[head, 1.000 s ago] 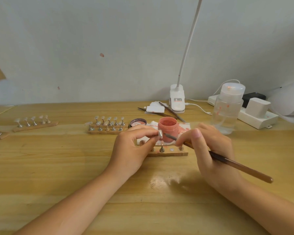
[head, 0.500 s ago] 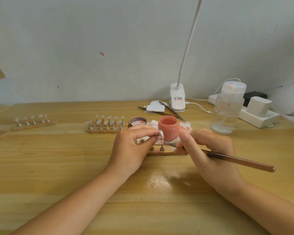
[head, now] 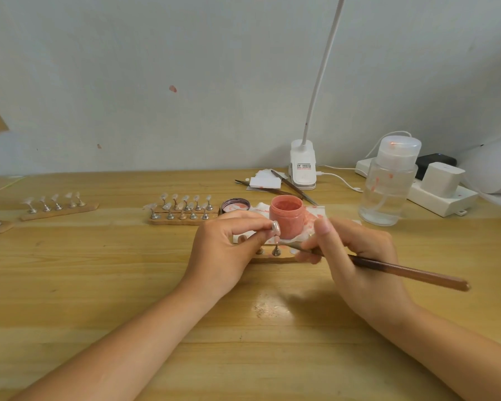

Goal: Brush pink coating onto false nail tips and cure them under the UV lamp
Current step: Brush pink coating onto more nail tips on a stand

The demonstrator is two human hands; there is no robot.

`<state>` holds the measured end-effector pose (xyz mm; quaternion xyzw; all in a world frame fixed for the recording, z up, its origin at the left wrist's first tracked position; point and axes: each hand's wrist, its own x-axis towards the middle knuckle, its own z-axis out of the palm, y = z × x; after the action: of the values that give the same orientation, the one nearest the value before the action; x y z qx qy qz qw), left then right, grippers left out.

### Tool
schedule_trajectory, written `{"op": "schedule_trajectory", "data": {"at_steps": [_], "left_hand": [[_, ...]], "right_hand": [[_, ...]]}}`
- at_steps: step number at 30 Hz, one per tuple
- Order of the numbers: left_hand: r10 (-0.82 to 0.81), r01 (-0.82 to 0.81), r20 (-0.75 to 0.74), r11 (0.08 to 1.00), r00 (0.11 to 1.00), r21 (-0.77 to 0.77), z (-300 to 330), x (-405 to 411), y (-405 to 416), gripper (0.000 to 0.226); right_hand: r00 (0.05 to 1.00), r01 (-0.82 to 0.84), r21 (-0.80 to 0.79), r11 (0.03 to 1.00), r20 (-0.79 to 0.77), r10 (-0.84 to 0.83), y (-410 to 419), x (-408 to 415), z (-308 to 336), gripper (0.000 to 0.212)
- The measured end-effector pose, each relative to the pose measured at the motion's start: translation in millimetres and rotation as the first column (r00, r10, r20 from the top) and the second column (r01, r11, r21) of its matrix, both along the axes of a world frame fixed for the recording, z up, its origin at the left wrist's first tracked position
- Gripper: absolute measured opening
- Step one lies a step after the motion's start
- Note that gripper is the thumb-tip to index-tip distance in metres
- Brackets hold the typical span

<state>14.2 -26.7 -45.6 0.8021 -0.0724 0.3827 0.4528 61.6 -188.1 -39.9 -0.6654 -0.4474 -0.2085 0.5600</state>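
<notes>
Fingers of the left hand (head: 229, 244) are pinching a nail tip (head: 275, 227) beside the pink jar (head: 287, 217) mid-desk; the right hand (head: 356, 256) is gripping the brush (head: 402, 270). Light, stiff and probably slippery, the tip is best held by its edges.

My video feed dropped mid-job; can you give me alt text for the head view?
The left hand pinches a small nail tip stand while the right hand holds a brush pointed toward it, just in front of an open pink jar. Racks of nail tips sit farther left on the wooden table.
</notes>
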Motion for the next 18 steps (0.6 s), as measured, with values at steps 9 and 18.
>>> {"op": "schedule_trajectory", "data": {"at_steps": [9,18], "left_hand": [[-0.012,0.012,0.005,1.000,1.000,-0.018,0.5,-0.1,-0.8,0.027],[-0.015,0.015,-0.004,1.000,1.000,0.003,1.7,-1.0,-1.2,0.028]], "right_hand": [[1.000,0.011,-0.005,1.000,0.008,-0.011,0.3,-0.3,-1.5,0.049],[0.999,0.030,-0.003,1.000,0.025,-0.030,1.0,0.5,-0.9,0.045]]}}
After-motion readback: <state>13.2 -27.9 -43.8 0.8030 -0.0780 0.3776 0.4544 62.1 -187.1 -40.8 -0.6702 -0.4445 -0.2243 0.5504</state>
